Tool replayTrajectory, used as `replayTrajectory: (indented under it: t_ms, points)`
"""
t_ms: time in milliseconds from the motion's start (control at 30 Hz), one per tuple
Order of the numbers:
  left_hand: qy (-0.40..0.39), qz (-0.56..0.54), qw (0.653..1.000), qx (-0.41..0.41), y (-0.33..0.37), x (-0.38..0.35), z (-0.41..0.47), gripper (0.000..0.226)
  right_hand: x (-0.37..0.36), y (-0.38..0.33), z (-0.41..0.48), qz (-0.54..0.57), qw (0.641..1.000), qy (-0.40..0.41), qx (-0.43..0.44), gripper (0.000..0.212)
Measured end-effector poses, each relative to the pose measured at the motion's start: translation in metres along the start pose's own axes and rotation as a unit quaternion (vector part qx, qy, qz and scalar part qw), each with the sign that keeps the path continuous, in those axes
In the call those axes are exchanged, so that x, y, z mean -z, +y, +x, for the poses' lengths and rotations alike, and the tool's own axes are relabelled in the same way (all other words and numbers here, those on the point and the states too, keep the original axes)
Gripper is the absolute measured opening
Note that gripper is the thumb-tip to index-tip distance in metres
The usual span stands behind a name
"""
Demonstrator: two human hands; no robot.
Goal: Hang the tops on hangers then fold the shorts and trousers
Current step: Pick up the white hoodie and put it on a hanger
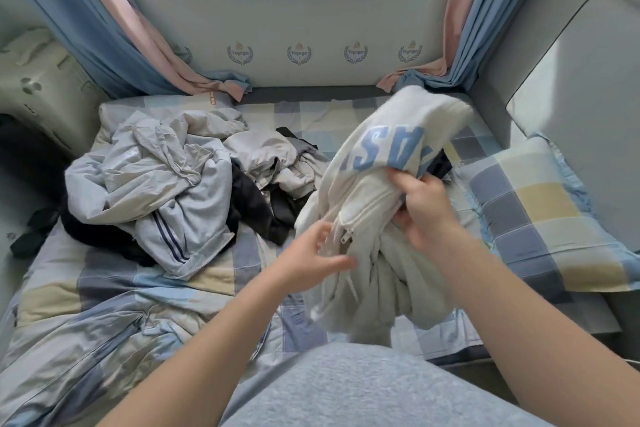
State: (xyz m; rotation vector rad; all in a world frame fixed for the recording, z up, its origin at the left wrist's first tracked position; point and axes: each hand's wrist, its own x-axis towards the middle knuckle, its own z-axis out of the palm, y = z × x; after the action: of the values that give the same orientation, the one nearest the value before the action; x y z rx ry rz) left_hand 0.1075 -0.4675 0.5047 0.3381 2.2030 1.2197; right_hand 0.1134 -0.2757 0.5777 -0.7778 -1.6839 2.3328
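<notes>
our right grip clutches the bunched cream top; its zip hangs left, perhaps touching our loose-fingered left grip.

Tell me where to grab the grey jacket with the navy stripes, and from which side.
Probably the striped corner of the grey jacket: it lies flat and free on the bedsheet, nearest you. Come from the near side with the left hand, which looks free; the right hand grips the cream top.
</notes>
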Motion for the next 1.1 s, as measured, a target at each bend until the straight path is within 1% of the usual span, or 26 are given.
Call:
replayTrajectory:
  t_ms: [33, 67, 100, 167, 200, 233, 300, 367, 433, 500, 533, 600, 633, 667, 700, 733, 800, 867, 900, 933, 1033, 1100]
  points:
    - [-0.022, 0.008, 1.000, 0.016, -0.006, -0.005, 0.001, 0.053, 0.001, -0.006, -0.002, 0.029, 1.000, -0.007, -0.004, 0.012]
    - [-0.018, 0.021, 0.999, 0.027, -0.011, -0.008, 0.002, 0.049, 0.003, -0.012, -0.003, 0.052, 0.999, -0.015, -0.006, 0.015]
    - [0.006, 0.033, 0.999, 0.030, -0.015, -0.010, 0.004, 0.041, 0.005, -0.016, -0.004, 0.070, 0.997, -0.024, -0.005, 0.020]
    - [0.085, 0.052, 0.995, 0.023, -0.021, -0.008, 0.007, 0.014, 0.009, -0.021, -0.006, 0.092, 0.995, -0.038, 0.007, 0.025]
    - [0.122, 0.049, 0.991, 0.021, -0.022, -0.005, 0.007, 0.009, 0.010, -0.021, -0.006, 0.094, 0.995, -0.038, 0.013, 0.026]
    - [0.158, 0.043, 0.986, 0.021, -0.024, -0.001, 0.008, 0.012, 0.012, -0.019, -0.007, 0.090, 0.995, -0.033, 0.014, 0.028]
    - [0.226, 0.043, 0.972, 0.043, -0.025, 0.010, 0.007, 0.014, 0.016, -0.015, -0.006, 0.073, 0.997, -0.016, 0.008, 0.040]
    - [0.302, 0.050, 0.950, 0.062, -0.024, 0.022, 0.007, 0.026, 0.022, -0.007, -0.005, 0.052, 0.999, -0.001, -0.007, 0.053]
    - [0.366, 0.018, 0.930, 0.028, -0.018, 0.034, 0.006, 0.034, 0.030, 0.007, -0.003, 0.032, 0.998, 0.025, -0.040, 0.054]
    - [0.402, -0.038, 0.914, -0.045, -0.009, 0.045, 0.003, 0.035, 0.042, 0.029, -0.001, 0.002, 0.991, 0.051, -0.122, 0.050]
    - [0.408, -0.056, 0.908, -0.078, -0.002, 0.050, 0.000, 0.038, 0.050, 0.040, -0.002, -0.027, 0.983, 0.049, -0.176, 0.049]
    - [0.410, -0.064, 0.900, -0.132, 0.015, 0.061, -0.006, 0.043, 0.060, 0.060, -0.008, -0.117, 0.956, 0.002, -0.269, 0.043]
    - [0.406, -0.056, 0.899, -0.155, 0.023, 0.064, -0.007, 0.044, 0.062, 0.067, -0.011, -0.169, 0.941, -0.033, -0.291, 0.039]
    - [0.398, -0.040, 0.899, -0.178, 0.031, 0.066, -0.009, 0.044, 0.062, 0.072, -0.014, -0.215, 0.930, -0.066, -0.292, 0.037]
    - [0.383, -0.015, 0.901, -0.202, 0.038, 0.065, -0.012, 0.046, 0.058, 0.075, -0.016, -0.244, 0.926, -0.091, -0.275, 0.037]
    - [0.359, 0.013, 0.907, -0.222, 0.043, 0.062, -0.014, 0.049, 0.053, 0.074, -0.016, -0.257, 0.929, -0.108, -0.243, 0.036]
    - [0.297, 0.060, 0.918, -0.256, 0.046, 0.052, -0.019, 0.052, 0.037, 0.066, -0.019, -0.264, 0.940, -0.146, -0.160, 0.038]
    - [0.261, 0.079, 0.919, -0.284, 0.042, 0.044, -0.022, 0.046, 0.021, 0.057, -0.024, -0.267, 0.937, -0.204, -0.093, 0.056]
    - [0.250, 0.082, 0.919, -0.293, 0.040, 0.044, -0.022, 0.043, 0.014, 0.055, -0.026, -0.267, 0.932, -0.232, -0.077, 0.066]
    - [0.238, 0.082, 0.920, -0.299, 0.038, 0.044, -0.022, 0.041, 0.007, 0.054, -0.026, -0.266, 0.926, -0.259, -0.066, 0.070]
    - [0.230, 0.073, 0.923, -0.300, 0.034, 0.047, -0.022, 0.045, -0.005, 0.057, -0.027, -0.280, 0.909, -0.306, -0.031, 0.059]
    - [0.248, 0.057, 0.920, -0.298, 0.032, 0.050, -0.024, 0.054, -0.011, 0.059, -0.028, -0.302, 0.899, -0.316, 0.004, 0.059]
